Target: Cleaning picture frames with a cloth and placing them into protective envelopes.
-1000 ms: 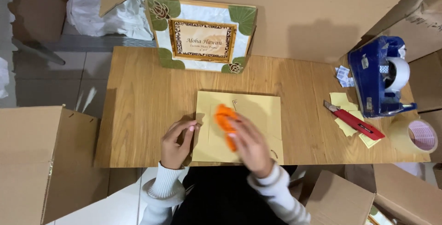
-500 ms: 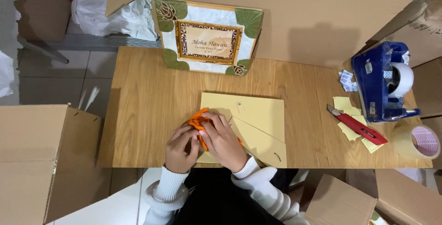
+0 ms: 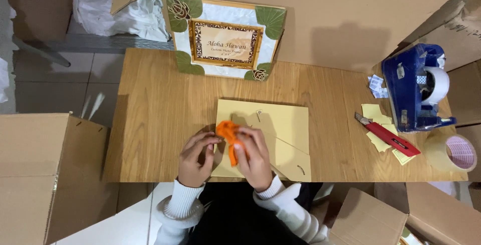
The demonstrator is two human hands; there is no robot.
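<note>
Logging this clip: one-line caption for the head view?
Both hands, left hand and right hand, grip an orange tool over a yellow board on a wooden table.

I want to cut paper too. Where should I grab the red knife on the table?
Take the red knife by its long red handle, around the middle, coming from above. Its metal blade end points up-left toward the table middle, so keep fingers on the lower-right part, away from that tip.

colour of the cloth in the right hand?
Orange. The cloth is bunched in the right hand over the yellow backing board; clearest in the head view.
</note>
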